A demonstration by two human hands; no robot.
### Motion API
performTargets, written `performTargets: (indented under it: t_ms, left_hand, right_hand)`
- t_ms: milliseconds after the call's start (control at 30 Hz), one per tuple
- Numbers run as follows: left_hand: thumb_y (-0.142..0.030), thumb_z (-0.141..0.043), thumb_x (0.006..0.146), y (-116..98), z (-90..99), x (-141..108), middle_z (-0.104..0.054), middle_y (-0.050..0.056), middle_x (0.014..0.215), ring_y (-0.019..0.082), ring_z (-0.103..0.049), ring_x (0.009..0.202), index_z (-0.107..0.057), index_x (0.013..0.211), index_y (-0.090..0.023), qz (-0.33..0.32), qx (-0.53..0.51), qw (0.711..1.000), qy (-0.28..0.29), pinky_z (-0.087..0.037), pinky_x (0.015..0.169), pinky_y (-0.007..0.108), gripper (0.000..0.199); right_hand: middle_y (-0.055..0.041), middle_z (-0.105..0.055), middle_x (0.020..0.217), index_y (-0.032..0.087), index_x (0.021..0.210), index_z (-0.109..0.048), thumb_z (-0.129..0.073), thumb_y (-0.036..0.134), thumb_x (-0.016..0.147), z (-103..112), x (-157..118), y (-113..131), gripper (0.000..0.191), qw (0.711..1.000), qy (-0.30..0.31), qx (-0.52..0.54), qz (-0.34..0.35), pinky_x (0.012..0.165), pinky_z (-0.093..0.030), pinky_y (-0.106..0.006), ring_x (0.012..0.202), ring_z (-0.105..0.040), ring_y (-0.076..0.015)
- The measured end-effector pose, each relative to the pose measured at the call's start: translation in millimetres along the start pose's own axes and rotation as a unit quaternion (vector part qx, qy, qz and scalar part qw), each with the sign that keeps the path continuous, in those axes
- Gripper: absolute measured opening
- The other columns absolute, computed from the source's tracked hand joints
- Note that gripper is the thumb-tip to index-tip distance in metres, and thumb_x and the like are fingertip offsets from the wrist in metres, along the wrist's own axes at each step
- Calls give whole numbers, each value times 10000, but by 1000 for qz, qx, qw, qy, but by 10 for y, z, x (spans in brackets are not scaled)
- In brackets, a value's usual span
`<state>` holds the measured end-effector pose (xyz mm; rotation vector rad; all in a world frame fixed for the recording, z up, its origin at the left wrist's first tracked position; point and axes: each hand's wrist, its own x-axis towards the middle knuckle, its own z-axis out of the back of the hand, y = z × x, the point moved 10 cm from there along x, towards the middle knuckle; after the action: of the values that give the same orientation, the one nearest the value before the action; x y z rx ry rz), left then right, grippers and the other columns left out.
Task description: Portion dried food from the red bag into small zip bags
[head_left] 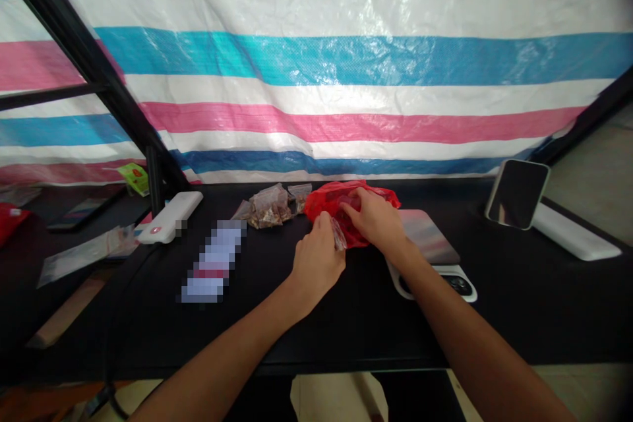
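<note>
A small clear plastic bag [339,235] is pinched in my left hand [319,254], at the front edge of a crumpled red plastic bag [316,201]. My right hand [378,217] reaches into the red bag's opening from the right. Its fingers are bent and closed, and whatever they grip among the red plastic cannot be made out. Several small clear zip bags with brownish contents [270,208] lie in a pile to the left of the red bag. Under my right forearm sits what looks like a white kitchen scale with a shiny metal plate [430,237].
Everything lies on a black table [346,330]. To the left are a white power bank [171,216], a pixelated oblong [212,264] and flat plastic packets [82,254]. A dark-screened device [518,194] stands at right beside a white bar [576,231]. Striped sheeting [346,59] hangs behind.
</note>
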<state>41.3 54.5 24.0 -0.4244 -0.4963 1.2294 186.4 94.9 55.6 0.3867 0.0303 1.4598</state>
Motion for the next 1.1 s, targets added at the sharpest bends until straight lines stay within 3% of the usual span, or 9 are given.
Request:
performTargets:
  t_ms: [100,233,367,567,733,900,1000,1100]
  left_hand:
    - [-46,-575,809,81,90,96,-622,34,926,208,-626,781,-437,918,-239,-7,-130,990,-54,-385,666,313,261]
    - [54,-564,732,158,302,182,-507,-34,795,137,-516,719,-411,834,-231,-36,-278,945,-165,-393,691,273,339]
    - [41,-594,752,224,574,184,-438,-57,767,114,-456,688,-421,839,-226,-52,-327,907,-261,-389,680,255,329]
    - [52,-606,735,254,651,152,-446,-53,788,110,-449,709,-441,851,-221,-61,-327,896,-296,-381,679,248,340]
    - [-19,-685,746,362,505,186,-461,-75,766,79,-473,645,-427,865,-226,3,-434,860,-269,-411,639,217,351]
    - [-209,-802,730,458,125,276,-555,-76,745,99,-585,623,-445,921,-227,124,-575,797,-139,-471,623,231,406]
    - [-252,-835,715,394,-15,293,-618,-41,779,100,-579,609,-487,935,-209,138,-577,802,-68,-466,606,237,414]
    - [-144,-800,701,401,8,296,-593,-55,741,89,-544,603,-493,902,-203,129,-536,831,-77,-432,592,218,371]
  right_hand:
    - [-102,-762,1159,220,1143,-669,-598,443,990,6,7,6,279,999,-6,53,6,853,-502,-353,1052,-718,-276]
    - [-78,-761,1144,229,1171,-671,-608,433,980,45,15,13,287,994,-19,107,12,849,-499,-338,1009,-715,-251]
    - [-88,-738,1182,238,1207,-660,-607,433,981,115,4,-30,303,996,-34,82,-3,864,-496,-355,1024,-708,-267]
    - [-87,-700,1293,252,1208,-639,-645,287,934,-10,-43,-69,276,999,46,21,1,873,-475,-357,1152,-673,-294]
    - [-50,-753,1182,261,1129,-619,-631,154,846,-58,-84,-68,303,995,97,18,-2,762,-425,-313,1079,-702,-278]
    - [-83,-761,1151,233,1124,-601,-631,169,856,-68,-95,-48,277,994,107,0,4,725,-389,-305,1043,-712,-282]
    - [-84,-758,1167,230,1149,-595,-628,176,883,-96,-92,-3,273,994,103,-6,28,754,-396,-307,1050,-711,-277]
    - [-75,-759,1165,240,1150,-604,-631,208,905,-135,-96,48,249,993,105,6,45,778,-415,-314,1065,-710,-278]
